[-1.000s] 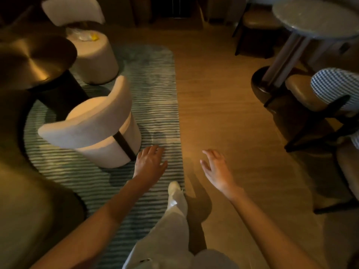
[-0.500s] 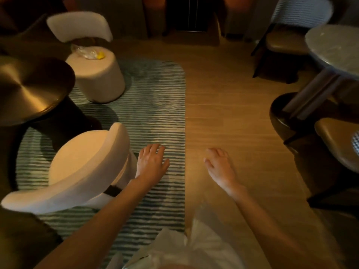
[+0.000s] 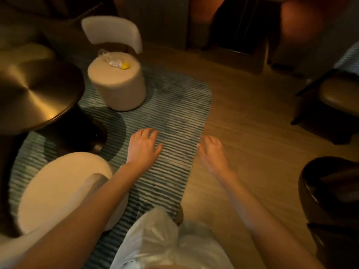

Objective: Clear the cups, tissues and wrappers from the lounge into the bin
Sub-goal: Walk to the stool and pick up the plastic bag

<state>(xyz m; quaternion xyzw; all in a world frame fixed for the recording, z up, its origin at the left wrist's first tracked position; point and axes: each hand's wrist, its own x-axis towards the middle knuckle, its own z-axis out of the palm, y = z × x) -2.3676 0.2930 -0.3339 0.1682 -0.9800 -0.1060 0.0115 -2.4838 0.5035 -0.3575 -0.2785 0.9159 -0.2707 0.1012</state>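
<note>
Wrappers (image 3: 116, 62), a clear crinkled one with a yellow scrap, lay on the seat of the pale chair (image 3: 118, 82) at eleven o'clock, well apart from both hands. Left hand (image 3: 142, 147) and right hand (image 3: 212, 152) hung empty over the striped rug (image 3: 174, 113), fingers loosely spread, probably kept free for picking up. No bin showed.
</note>
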